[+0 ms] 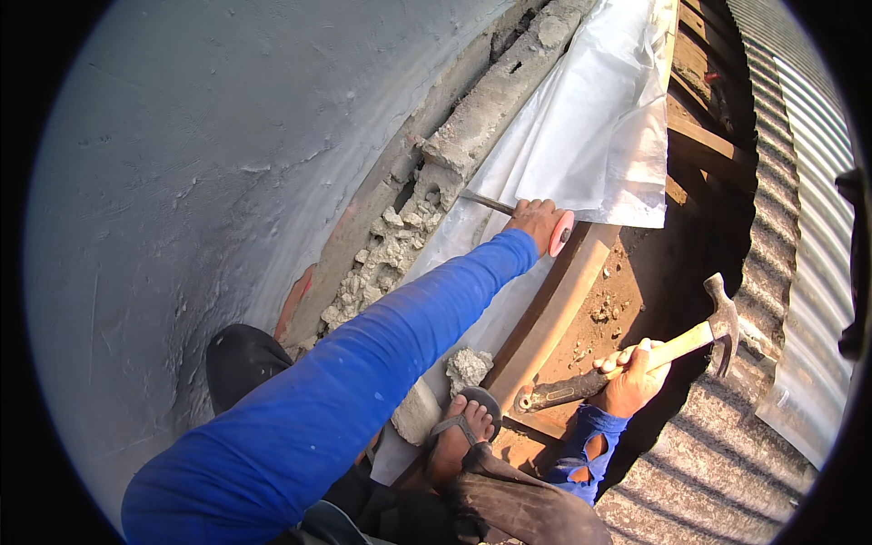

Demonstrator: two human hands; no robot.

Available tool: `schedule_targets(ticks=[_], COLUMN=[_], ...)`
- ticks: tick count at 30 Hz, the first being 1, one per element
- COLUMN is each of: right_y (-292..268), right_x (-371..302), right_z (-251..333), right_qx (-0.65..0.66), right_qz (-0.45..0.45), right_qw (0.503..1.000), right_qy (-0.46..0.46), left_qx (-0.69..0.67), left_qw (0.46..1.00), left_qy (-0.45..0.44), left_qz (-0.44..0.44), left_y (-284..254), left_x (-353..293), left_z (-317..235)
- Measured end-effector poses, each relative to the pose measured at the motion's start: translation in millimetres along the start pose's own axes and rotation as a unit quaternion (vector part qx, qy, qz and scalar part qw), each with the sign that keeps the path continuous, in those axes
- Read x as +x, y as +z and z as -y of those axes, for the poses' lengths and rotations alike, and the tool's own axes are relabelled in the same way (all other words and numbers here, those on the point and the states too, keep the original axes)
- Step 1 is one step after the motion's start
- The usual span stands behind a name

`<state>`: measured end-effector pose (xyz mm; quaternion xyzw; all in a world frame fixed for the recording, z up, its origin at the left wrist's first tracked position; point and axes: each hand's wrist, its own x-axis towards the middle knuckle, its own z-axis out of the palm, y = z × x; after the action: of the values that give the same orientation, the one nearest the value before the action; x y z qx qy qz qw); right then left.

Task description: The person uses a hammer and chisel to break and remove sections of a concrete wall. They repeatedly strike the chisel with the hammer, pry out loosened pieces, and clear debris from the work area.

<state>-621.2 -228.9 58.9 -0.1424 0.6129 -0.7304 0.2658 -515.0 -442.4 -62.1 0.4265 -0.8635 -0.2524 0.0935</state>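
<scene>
My left hand [538, 221] is wrapped round a chisel [488, 202]; its metal shaft points left toward the broken concrete ledge [472, 132]. A round pink hand guard [561, 233] sits at the chisel's struck end, beside my knuckles. In my right hand [633, 381], lower right, is a claw hammer [677, 348], gripped round its wooden handle. Black wrapping covers the handle's lower end. The hammer's head is raised to the right, apart from the chisel. Concrete rubble [386, 250] lies along the ledge next to my left forearm.
A grey plastered wall [209, 163] rises at left. Silvery sheeting [590, 127] covers the area beyond my left hand. A wooden beam [559, 309] borders an opening with more timbers [708, 150]. Corrugated metal roofing [813, 300] lies at right. My sandalled foot [461, 436] is near loose concrete chunks [470, 371].
</scene>
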Motion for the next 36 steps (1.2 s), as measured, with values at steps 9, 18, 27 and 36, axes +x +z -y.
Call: schedule_targets(ticks=[9,18,27,36], right_y=[9,29,51,43], right_x=[-1,-20,-29,-9], right_z=[5,-46,-70,-41], right_qx=[0.051,-0.090,-0.195,-0.066], right_qz=[-0.062,0.104,0.199,0.078], right_qw=[0.994,0.957,0.913,0.975], right_qy=[-0.073,0.255,0.300,0.198], left_qx=[0.003,0.014,0.041,-0.030], left_qw=[1.000,0.999,0.998,0.997], left_qy=[0.002,0.008,-0.044,-0.030], left_qz=[0.010,0.031,0.035,-0.056], left_y=[3,1,8,-16], left_x=[6,4,5,-60], left_z=[0,7,25,93])
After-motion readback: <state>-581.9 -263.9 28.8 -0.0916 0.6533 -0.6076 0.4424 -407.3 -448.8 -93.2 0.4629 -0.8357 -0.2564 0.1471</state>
